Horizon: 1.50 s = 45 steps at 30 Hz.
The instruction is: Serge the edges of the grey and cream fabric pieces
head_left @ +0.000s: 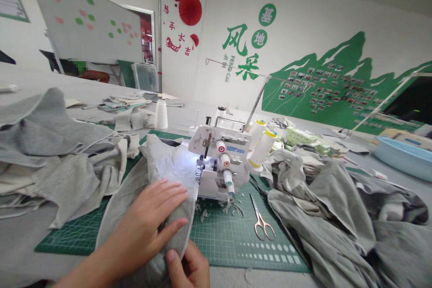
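A grey fabric piece (168, 157) lies under the lit needle area of a white overlock sewing machine (219, 162), its stitched edge running down toward me. My left hand (155, 216) rests on top of the cloth with its fingers stretched out. Lower down, my right hand (189, 265) pinches the near edge of the same piece, thumb on top and fingers beneath. Thread scraps lie on the green cutting mat (229, 243) beside the machine. Small scissors (261, 222) with copper-coloured handles lie there too.
Grey cloth heaps lie on the left (74, 162) and right (330, 207) of the mat. A white thread cone (161, 114) stands behind it; yellow-rimmed cones (264, 148) stand by the machine. A blue basin (405, 157) sits far right, near green boxes (310, 139).
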Each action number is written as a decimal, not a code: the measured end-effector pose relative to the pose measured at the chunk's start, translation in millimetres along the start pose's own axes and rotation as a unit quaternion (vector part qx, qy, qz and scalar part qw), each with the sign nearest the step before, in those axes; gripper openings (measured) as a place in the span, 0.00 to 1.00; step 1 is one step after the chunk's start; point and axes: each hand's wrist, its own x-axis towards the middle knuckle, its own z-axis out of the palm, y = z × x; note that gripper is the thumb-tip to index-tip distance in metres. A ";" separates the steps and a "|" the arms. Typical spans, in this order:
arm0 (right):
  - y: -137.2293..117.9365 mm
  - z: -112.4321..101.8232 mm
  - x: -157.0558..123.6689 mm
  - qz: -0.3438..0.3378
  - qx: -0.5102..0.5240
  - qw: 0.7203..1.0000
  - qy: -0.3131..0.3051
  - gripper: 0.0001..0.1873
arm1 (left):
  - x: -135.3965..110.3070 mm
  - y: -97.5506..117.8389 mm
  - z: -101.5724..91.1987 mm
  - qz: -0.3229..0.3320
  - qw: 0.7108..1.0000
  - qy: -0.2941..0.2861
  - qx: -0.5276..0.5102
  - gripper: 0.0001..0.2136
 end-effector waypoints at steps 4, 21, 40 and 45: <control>-0.3 1.2 -0.8 0.008 0.008 1.000 0.007 0.25 | -12.9 8.8 -0.8 0.029 1.000 0.003 0.013 0.21; -0.6 5.4 -3.7 0.049 0.129 0.990 -0.012 0.25 | -4.5 12.4 12.0 -0.024 1.000 -0.008 -0.003 0.22; 5.2 -2.8 -2.2 0.017 0.027 0.999 -0.031 0.08 | 13.9 6.3 14.2 -0.037 0.999 -0.001 -0.001 0.21; 6.9 1.6 -5.1 0.056 0.056 0.997 -0.019 0.11 | 16.2 4.9 13.4 -0.058 0.998 -0.015 -0.019 0.22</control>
